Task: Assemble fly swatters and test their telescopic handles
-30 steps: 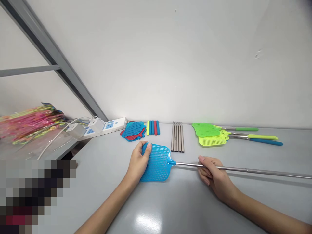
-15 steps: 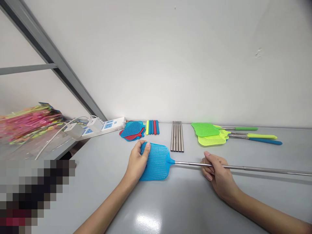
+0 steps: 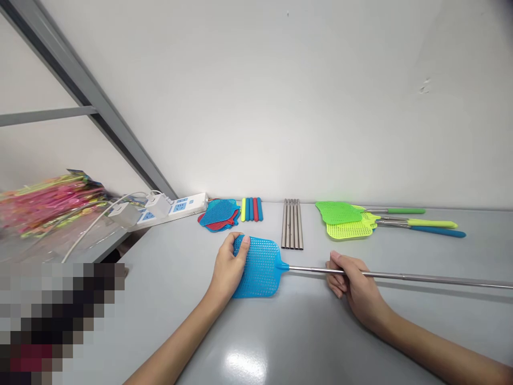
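Over the middle of the grey table (image 3: pixel 180 321), a blue perforated plastic swatter head (image 3: pixel 260 267) lies crosswise, its neck directed toward the table's right edge and joined to a long, thin silver metal rod (image 3: pixel 425 278). The rod continues rightward out of view. The left hand (image 3: pixel 228 267) grasps the head's left side, thumb on the upper face; the right hand (image 3: pixel 358 289) grasps the rod between thumb and curled fingers, well apart from the neck.

Along the table's back edge, from left to right: a white power strip (image 3: pixel 186 206) near the back left corner, bearing white plug adapters (image 3: pixel 158 206); a pile of blue and red perforated swatter heads (image 3: pixel 219 214); just beside it, a row of yellow, blue and red rod-shaped handles (image 3: pixel 251 209); a row of parallel silver metal tubes (image 3: pixel 292 224); and, toward the back right corner, overlapping swatters with green, yellow and blue handles (image 3: pixel 348 229), a green head partly covering a yellow one. Beyond the left edge lies clear plastic packaging with pink and yellow contents (image 3: pixel 56 200).
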`<state>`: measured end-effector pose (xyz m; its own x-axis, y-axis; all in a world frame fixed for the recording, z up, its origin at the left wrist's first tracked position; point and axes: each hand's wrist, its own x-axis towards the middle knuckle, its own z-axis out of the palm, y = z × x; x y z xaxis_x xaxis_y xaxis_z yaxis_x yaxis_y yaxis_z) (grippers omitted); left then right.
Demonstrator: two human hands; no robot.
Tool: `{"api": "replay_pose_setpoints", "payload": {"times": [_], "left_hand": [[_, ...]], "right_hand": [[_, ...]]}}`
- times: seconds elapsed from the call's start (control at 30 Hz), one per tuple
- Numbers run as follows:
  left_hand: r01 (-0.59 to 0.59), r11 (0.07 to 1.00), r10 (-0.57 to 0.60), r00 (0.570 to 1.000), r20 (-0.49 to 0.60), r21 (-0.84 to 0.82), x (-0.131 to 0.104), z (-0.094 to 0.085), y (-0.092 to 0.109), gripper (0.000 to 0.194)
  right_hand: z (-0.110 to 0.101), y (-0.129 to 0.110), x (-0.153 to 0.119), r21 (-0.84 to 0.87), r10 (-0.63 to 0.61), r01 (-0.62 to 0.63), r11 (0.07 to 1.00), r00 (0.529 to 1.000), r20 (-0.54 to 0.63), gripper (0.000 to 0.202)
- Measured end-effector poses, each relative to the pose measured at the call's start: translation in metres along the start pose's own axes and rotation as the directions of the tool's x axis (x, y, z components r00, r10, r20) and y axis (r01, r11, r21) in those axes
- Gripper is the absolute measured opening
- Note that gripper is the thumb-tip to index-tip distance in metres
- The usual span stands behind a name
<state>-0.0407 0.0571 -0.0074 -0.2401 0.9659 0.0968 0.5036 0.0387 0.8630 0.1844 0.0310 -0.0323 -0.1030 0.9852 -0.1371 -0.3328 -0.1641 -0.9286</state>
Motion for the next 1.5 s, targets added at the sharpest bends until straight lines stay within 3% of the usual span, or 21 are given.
{"api": "replay_pose_setpoints", "payload": {"times": [0.7,1.5], "left_hand": [[0.021,0.998,-0.023,0.999,-0.029,-0.055,-0.0005,-0.0003,-0.0012,0.033],[-0.032,0.998,0.031,0.999,-0.008,-0.062,-0.0014,-0.0015,-0.0008,0.027]], "right_hand": [[-0.0006,0.0,-0.0019,-0.003,-0.002,0.002,1.0,1.0,0.026,0.044],[0.0034,-0.001,0.0038,0.047,-0.007,0.006,0.999,1.0,0.019,0.041]]}}
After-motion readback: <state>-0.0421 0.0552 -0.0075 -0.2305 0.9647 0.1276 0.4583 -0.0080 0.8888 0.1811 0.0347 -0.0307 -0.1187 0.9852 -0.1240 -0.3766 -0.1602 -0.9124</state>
